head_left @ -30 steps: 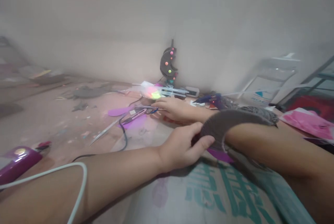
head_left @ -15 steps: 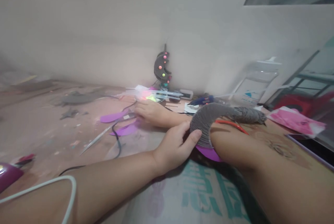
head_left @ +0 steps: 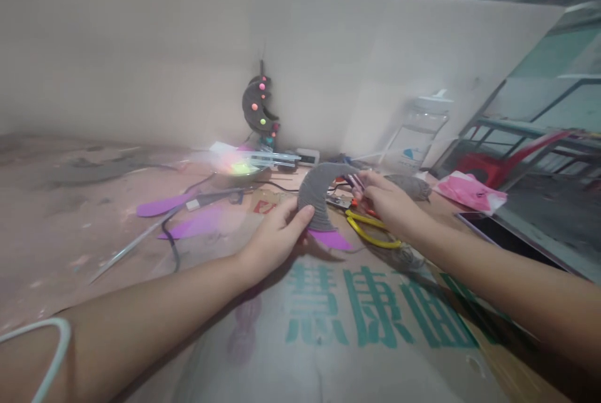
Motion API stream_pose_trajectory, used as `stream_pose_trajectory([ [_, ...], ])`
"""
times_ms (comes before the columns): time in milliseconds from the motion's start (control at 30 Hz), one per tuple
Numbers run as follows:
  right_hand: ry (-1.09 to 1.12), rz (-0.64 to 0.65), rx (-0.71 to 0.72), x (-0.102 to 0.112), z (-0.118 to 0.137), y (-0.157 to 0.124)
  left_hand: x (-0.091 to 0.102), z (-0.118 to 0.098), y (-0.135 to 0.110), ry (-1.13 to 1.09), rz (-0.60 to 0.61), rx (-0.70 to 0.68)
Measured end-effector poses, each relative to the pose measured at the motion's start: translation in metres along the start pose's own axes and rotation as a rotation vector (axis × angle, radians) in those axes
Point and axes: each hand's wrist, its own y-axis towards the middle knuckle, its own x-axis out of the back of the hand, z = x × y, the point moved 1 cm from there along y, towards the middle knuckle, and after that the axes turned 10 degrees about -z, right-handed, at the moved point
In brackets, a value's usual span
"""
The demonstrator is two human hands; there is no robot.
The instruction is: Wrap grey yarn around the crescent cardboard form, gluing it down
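Note:
My left hand (head_left: 277, 234) pinches the outer side of a grey, yarn-wrapped crescent (head_left: 313, 193) between thumb and fingers, above the cardboard. A purple piece (head_left: 331, 239) shows under the crescent's lower tip. Beside its upper tip, my right hand (head_left: 378, 193) is closed, fingers pressed together around something small and dark that I cannot make out. Below that hand lie yellow-handled scissors (head_left: 375, 234). Behind it rests a grey yarn bundle (head_left: 410, 187), partly hidden.
A decorated dark crescent (head_left: 256, 106) stands against the wall. Clear sticks (head_left: 277, 159) and purple pieces (head_left: 162, 205) lie to the left, among dark cords. At right are a clear bottle (head_left: 416, 134), a pink packet (head_left: 474, 191) and a phone (head_left: 509, 240). Printed cardboard (head_left: 319, 353) covers the front.
My right hand has come back from the purple pieces at the left to the crescent's upper tip, uncovering the scissors. My left hand still holds the crescent. The view has shifted right.

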Motion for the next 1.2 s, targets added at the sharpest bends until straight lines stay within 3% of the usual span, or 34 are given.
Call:
stream_pose_trajectory([
  [67, -0.044, -0.034, -0.027, 0.013, -0.01, -0.009, 0.0, 0.002, 0.002, -0.044, 0.0, 0.064],
  [133, -0.109, -0.029, 0.048, 0.019, -0.016, -0.016, 0.0, 0.004, 0.005, -0.069, -0.006, 0.108],
  [400, -0.6, 0.099, 0.684, 0.017, -0.016, -0.045, 0.0, 0.006, 0.003, -0.07, 0.021, 0.139],
  [567, -0.726, 0.103, 0.867, 0.018, -0.013, -0.056, 0.0, 0.004, 0.002, -0.008, 0.04, 0.099],
  [867, -0.783, 0.11, 0.871, 0.015, -0.012, -0.056, 0.0, 0.004, 0.003, 0.024, 0.049, 0.066],
  [1200, -0.696, 0.149, 0.965, 0.017, -0.011, -0.059, 0.0, 0.002, 0.003, 0.051, 0.056, 0.043],
])
